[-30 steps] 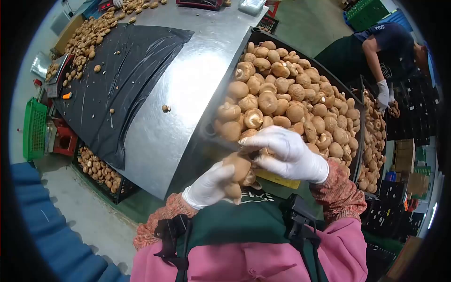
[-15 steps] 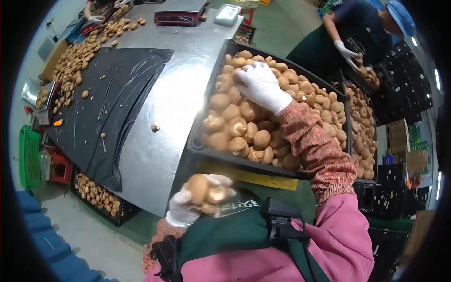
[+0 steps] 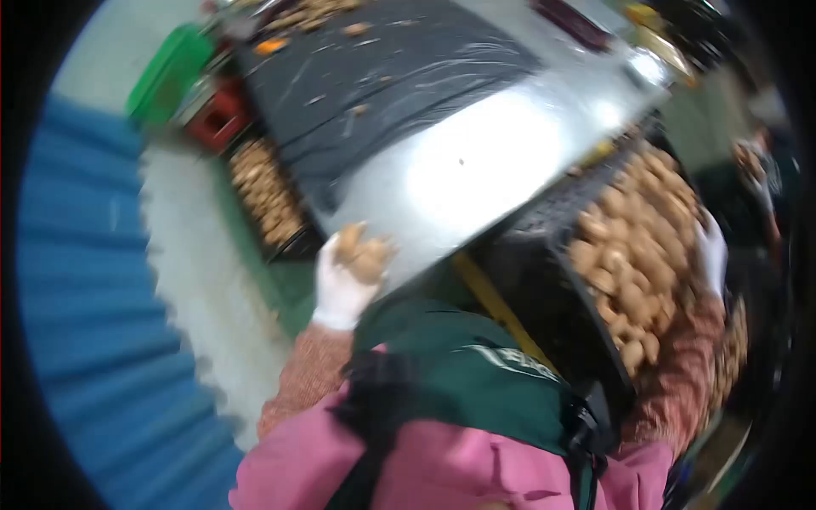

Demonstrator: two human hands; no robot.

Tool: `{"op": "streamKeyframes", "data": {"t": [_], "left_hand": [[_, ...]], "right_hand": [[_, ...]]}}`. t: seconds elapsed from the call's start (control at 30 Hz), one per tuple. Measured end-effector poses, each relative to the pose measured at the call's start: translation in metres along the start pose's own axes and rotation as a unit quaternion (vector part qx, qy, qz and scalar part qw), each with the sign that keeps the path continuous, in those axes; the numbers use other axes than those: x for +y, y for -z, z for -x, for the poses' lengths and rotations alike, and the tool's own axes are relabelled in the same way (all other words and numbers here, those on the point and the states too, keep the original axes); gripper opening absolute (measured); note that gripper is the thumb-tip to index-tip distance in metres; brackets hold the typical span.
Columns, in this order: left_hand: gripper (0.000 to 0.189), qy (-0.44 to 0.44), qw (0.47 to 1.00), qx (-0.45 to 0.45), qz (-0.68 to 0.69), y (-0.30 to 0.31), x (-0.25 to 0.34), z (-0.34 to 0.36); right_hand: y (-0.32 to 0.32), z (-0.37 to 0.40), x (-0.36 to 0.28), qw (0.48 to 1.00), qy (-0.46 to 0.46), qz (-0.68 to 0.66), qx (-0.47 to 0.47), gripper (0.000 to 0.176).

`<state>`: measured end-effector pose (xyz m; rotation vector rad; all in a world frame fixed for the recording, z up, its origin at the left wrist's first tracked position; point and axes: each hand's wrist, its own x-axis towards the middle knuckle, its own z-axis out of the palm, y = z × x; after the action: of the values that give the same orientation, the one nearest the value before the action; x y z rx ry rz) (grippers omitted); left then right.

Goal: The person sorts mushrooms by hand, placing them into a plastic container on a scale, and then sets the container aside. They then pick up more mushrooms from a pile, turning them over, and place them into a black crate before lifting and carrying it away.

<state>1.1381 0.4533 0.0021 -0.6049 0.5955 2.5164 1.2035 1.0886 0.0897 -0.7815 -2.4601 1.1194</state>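
My left hand (image 3: 344, 285), in a white glove, is curled around several brown mushrooms (image 3: 367, 257), just off the near edge of the metal table. A black crate (image 3: 586, 310) heaped with brown mushrooms (image 3: 633, 255) stands to the right. At the far right rim of that crate is my right hand (image 3: 712, 255), also gloved in white. It appears closed on the rim, though blur and the crate wall hide most of its fingers. Between the crate and the table shows a dark surface, with a yellow strip (image 3: 501, 310) along its near side.
The metal table (image 3: 476, 170) carries a black plastic sheet (image 3: 374, 93) with scattered mushroom bits. Below its left end is another crate of mushrooms (image 3: 268, 200), near a red stool (image 3: 217, 115) and a green basket (image 3: 170, 76). A co-worker's hand (image 3: 756, 170) shows at right.
My view has swung, and everything is blurrier. My right hand has gone from atop the mushrooms to the crate's far rim. The crate sits farther from the yellow strip. My left hand keeps its mushrooms.
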Motion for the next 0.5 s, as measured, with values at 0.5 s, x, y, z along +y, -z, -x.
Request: {"op": "streamKeyframes", "data": {"t": [0.5], "left_hand": [[0.058,-0.194,0.942,0.270,0.048,0.201,0.192,-0.076]], "right_hand": [[0.073,0.100,-0.032,0.993,0.029,0.096,0.067,0.040]]}}
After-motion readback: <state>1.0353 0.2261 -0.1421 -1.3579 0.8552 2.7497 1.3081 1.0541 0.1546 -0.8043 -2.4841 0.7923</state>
